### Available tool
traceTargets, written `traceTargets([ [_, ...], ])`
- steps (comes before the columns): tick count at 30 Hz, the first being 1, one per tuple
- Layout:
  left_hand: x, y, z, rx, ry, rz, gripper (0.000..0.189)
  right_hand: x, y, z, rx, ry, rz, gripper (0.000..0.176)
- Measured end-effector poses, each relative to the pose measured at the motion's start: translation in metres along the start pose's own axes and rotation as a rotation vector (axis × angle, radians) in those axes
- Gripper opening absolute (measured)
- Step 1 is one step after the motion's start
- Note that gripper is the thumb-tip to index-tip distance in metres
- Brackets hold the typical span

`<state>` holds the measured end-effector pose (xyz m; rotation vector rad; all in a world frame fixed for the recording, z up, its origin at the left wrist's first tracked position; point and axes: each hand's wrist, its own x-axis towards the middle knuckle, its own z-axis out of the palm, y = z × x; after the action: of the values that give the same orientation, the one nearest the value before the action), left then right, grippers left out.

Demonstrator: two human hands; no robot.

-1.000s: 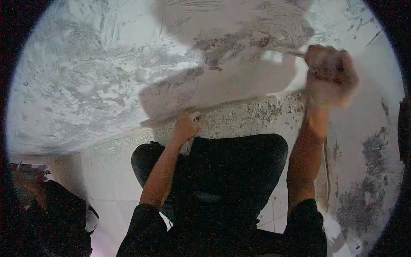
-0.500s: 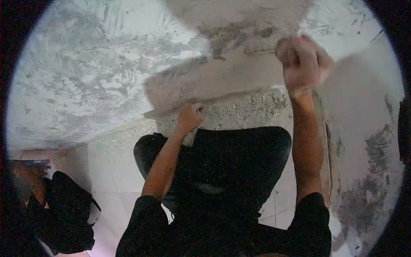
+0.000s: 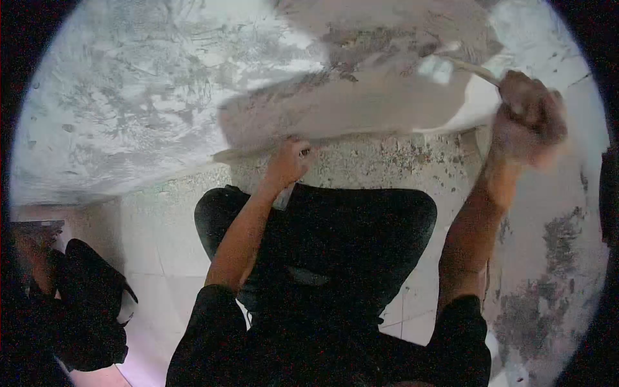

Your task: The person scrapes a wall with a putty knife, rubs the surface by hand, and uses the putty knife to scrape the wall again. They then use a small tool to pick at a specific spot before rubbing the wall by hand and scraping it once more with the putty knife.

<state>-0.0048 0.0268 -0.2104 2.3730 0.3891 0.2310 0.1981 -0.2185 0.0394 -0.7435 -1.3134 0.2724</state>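
My right hand (image 3: pixel 530 119), blurred by motion, is closed around a thin-handled tool (image 3: pixel 476 68). The tool's pale, flat-looking head is smeared by motion and lies over the grey patch of the wall (image 3: pixel 367 103) at upper right. Low on the wall, just above my knees, my left hand (image 3: pixel 288 161) is curled closed. A pale, flat piece (image 3: pixel 284 195) sticks out beneath it toward my lap; the rest is hidden in the fist. White and grey smears cover the wall (image 3: pixel 155 97) on the left.
A rough, speckled strip (image 3: pixel 387 155) runs along the wall's foot in front of my dark-trousered knees (image 3: pixel 316 238). Another person (image 3: pixel 90 290) sits or crouches at lower left on the tiled floor (image 3: pixel 155 297). A stained wall (image 3: pixel 548 277) stands close on my right.
My right hand has swung right and slightly down, and its tool now shows to the left of it. My left hand stays almost in place; the whole view has shifted a little.
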Motion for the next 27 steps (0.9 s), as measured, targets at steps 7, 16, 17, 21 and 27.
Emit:
traceTargets([
  [7, -0.004, 0.01, -0.007, 0.058, -0.066, -0.043, 0.033, 0.001, 0.027, 0.039, -1.199, 0.394, -0.088, 0.032],
  [16, -0.002, 0.015, -0.013, 0.068, -0.081, -0.111, 0.032, -0.02, 0.032, 0.057, -1.603, 0.356, 0.161, 0.011],
  [17, 0.0, 0.013, -0.013, 0.062, -0.047, -0.05, 0.033, -0.041, 0.024, 0.058, -0.665, 0.752, 0.127, 0.018],
  [21, -0.005, 0.014, -0.005, 0.152, 0.116, 0.048, 0.033, -0.033, 0.014, 0.068, -0.176, 1.101, -0.117, 0.01],
  [27, -0.008, 0.014, -0.001, 0.087, 0.005, -0.093, 0.036, -0.022, 0.031, 0.045, -0.404, 0.528, -0.021, 0.016],
])
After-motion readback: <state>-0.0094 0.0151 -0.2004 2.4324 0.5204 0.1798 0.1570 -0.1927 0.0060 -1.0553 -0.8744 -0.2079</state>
